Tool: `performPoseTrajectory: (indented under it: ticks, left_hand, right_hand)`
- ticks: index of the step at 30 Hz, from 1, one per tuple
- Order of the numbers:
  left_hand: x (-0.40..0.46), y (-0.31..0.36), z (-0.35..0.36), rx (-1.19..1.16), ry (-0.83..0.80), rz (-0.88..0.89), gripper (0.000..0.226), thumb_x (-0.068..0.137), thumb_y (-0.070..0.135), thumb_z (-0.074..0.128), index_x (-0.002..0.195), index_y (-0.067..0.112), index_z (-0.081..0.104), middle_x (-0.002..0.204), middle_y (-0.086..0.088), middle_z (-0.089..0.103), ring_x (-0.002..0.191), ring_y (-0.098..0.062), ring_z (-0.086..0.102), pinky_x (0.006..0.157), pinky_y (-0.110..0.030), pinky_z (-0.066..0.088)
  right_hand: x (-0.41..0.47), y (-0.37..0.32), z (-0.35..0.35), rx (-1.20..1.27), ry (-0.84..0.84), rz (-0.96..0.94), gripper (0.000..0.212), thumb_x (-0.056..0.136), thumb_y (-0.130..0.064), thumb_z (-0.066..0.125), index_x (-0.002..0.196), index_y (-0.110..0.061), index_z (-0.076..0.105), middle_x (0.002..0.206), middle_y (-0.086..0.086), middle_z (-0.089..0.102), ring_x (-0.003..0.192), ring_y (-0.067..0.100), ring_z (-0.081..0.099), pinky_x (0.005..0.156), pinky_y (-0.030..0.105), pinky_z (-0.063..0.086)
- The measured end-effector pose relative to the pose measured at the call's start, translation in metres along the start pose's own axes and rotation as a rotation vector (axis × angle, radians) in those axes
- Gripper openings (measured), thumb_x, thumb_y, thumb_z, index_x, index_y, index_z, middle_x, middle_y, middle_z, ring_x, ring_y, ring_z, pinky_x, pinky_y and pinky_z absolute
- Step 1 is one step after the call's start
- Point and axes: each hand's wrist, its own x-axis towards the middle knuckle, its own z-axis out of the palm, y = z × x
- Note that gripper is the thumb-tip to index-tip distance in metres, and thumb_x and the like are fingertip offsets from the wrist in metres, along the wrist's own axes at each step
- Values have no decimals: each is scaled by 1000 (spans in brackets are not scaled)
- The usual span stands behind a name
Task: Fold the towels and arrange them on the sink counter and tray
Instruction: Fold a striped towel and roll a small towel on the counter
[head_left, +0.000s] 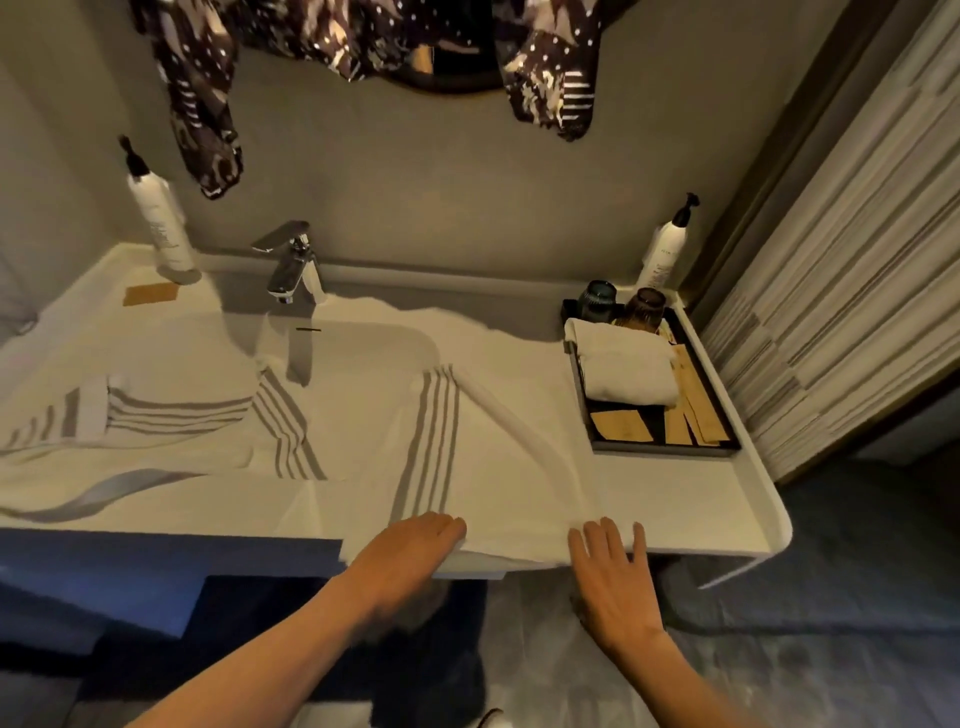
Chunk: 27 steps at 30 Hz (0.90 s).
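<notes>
A white towel with grey stripes (488, 447) lies spread over the white sink counter (727, 499), its near edge hanging over the front. My left hand (415, 545) rests on that near edge, fingers curled at the hem. My right hand (610, 566) lies flat on the same edge further right, fingers apart. A second striped towel (171, 415) lies crumpled over the basin at the left. A folded white towel (623, 364) sits in the black tray (670, 448) at the right.
A chrome tap (293, 265) stands behind the basin. Pump bottles stand at the back left (161, 218) and back right (665, 249). Two dark glasses (623, 304) and paper sachets share the tray. Patterned cloth (208, 93) hangs on the wall above.
</notes>
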Motion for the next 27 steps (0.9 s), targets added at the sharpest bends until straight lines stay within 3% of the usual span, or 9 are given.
performPoseTrajectory:
  ticks: [3,8,12,14,16,20,23,25,27]
  left_hand:
    - [1,0,15,107,-34,51,44,63,39,75,100,30,52,92,11,61,77,-10,59,64,-20,43]
    - [1,-10,47,307,-59,-148,99,38,35,91,129,15,56,125,-16,66,110,-36,66,86,-54,56]
    - [-2,-12,39,241,7,-145,68,39,16,94,104,15,72,101,-7,73,86,-26,72,67,-35,60]
    - [-2,-16,18,137,50,-167,43,59,17,88,95,17,65,90,-1,68,78,-21,66,59,-29,51]
    - [-4,-21,-3,23,47,-198,27,86,15,66,111,12,59,108,-7,63,96,-26,62,77,-37,51]
    - [-14,-2,-24,-100,208,-154,36,93,42,49,115,14,52,107,-3,56,92,-23,53,79,-36,42]
    - [-4,32,-3,-145,175,-146,92,74,72,55,147,19,35,132,-1,52,113,-22,51,98,-37,43]
    - [17,42,17,-75,117,-229,101,77,62,59,156,22,12,138,-3,48,121,-24,50,104,-39,41]
    - [32,32,25,-93,87,-341,80,89,36,60,155,23,17,134,-3,52,118,-27,54,96,-39,46]
  right_hand:
    - [-3,-3,15,-6,13,39,90,40,-11,92,119,-6,49,113,25,66,107,48,62,92,71,38]
    - [17,-4,0,-18,93,-5,36,71,-10,54,107,-9,54,97,18,60,83,40,55,60,48,47]
    - [22,18,-22,55,42,-145,49,50,-6,79,94,-16,60,83,7,58,69,29,56,54,35,39]
    - [22,27,-36,143,47,-140,31,69,-13,72,97,-17,61,89,6,59,77,29,57,62,36,41]
    - [17,29,-45,336,60,-84,15,86,-15,58,101,-16,60,95,5,59,84,26,55,70,38,46]
    - [27,23,-71,785,2,73,9,93,-17,48,97,-21,56,90,0,63,80,15,60,72,38,55]
    - [48,16,-91,991,65,139,7,93,-17,53,92,-21,59,84,-3,65,75,11,62,68,27,54]
    - [61,17,-104,1059,81,106,11,92,-14,54,88,-18,64,81,-2,66,71,14,63,62,24,54]
    - [69,27,-113,1104,-4,88,15,90,-13,53,84,-13,66,77,6,66,63,19,63,56,30,54]
